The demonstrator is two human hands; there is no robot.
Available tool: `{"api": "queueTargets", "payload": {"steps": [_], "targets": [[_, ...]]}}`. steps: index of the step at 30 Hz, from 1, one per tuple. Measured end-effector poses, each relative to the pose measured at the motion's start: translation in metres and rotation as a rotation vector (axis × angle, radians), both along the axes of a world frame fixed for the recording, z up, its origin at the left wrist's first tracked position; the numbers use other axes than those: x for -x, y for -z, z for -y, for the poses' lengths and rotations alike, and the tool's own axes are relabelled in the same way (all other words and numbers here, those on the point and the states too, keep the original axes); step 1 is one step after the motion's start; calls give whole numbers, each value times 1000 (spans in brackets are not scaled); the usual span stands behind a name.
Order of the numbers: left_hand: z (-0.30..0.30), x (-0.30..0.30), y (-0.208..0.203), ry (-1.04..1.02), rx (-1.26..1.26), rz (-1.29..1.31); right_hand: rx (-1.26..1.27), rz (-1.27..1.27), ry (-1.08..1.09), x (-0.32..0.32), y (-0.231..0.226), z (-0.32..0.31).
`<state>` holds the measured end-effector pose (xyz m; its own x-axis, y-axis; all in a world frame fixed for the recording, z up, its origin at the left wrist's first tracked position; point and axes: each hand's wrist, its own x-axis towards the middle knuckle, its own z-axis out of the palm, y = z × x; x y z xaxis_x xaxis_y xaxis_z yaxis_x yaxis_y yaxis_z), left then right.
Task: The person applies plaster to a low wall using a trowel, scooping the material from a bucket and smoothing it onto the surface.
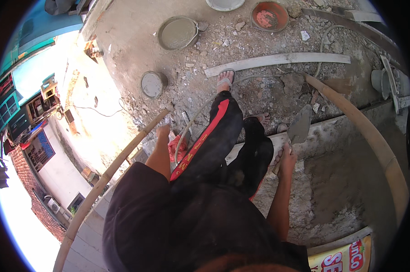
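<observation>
My right hand (286, 162) is closed round the handle of a trowel (300, 126). Its grey pointed blade reaches up and away, over a pale ledge beside my knee. My left hand (163, 130) is stretched forward on the left, close to the upper end of a bamboo pole (118, 161). Its fingers are small and washed out by glare, so whether it grips anything does not show. A crumpled red bag (177, 147) lies just right of that hand, beside my dark trouser leg.
A bucket of grey mix (177, 33), a smaller bucket (153, 85) and a reddish basin (269, 17) stand on rubble ground. A pale plank (277, 61) lies by my sandalled foot (225, 81). Another bamboo pole (363, 124) curves along the right, above a mortar-covered area (336, 181). A yellow sack (343, 258) sits lower right.
</observation>
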<state>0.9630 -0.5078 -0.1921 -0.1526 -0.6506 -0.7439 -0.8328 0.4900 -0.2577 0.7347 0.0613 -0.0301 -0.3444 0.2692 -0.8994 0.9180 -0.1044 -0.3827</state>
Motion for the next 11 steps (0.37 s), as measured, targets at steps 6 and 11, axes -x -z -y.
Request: {"api": "queueTargets", "payload": {"steps": [6, 11], "targets": [[38, 117, -32, 370, -71, -197, 174, 82, 242, -33, -43, 42], [19, 340, -4, 167, 79, -482, 136, 64, 388, -31, -3, 105]]}}
